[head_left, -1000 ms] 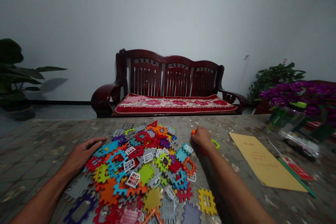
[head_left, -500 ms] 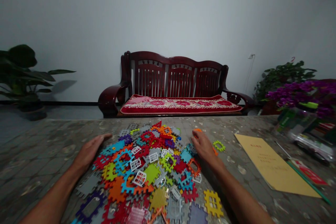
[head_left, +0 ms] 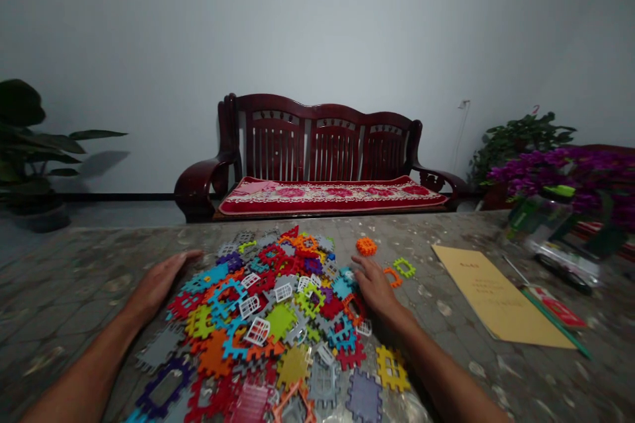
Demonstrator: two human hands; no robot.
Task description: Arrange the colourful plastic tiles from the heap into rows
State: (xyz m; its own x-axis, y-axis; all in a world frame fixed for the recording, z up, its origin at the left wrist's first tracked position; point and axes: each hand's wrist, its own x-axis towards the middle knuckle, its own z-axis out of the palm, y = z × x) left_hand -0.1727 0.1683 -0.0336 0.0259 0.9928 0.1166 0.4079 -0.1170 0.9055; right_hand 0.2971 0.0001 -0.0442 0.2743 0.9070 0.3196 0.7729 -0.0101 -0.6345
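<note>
A heap of colourful interlocking plastic tiles (head_left: 282, 321) lies on the table between my hands. Many have toothed edges, and white window-shaped pieces (head_left: 256, 330) rest on top. At the heap's left edge, my left hand (head_left: 159, 285) rests on its side with fingers stretched out, holding nothing. My right hand (head_left: 376, 285) is at the right edge, fingers apart and nothing visible in it, close to a light-blue tile (head_left: 343, 286). Just beyond its fingertips is a round orange piece (head_left: 366, 246). An orange frame (head_left: 393, 277) and a lime-green frame (head_left: 405, 268) lie to its right.
On the right are a yellow-brown booklet (head_left: 496, 291), a green pencil (head_left: 555, 322), a red packet (head_left: 558, 307), a clear bottle (head_left: 546, 218) and purple flowers (head_left: 560, 172). A wooden bench (head_left: 317, 106) stands beyond the patterned table (head_left: 94, 258).
My right hand has drawn back slightly and its fingers have spread, uncovering the orange pieces beside it. My left hand keeps its place by the heap. The whole view has turned slightly right.
</note>
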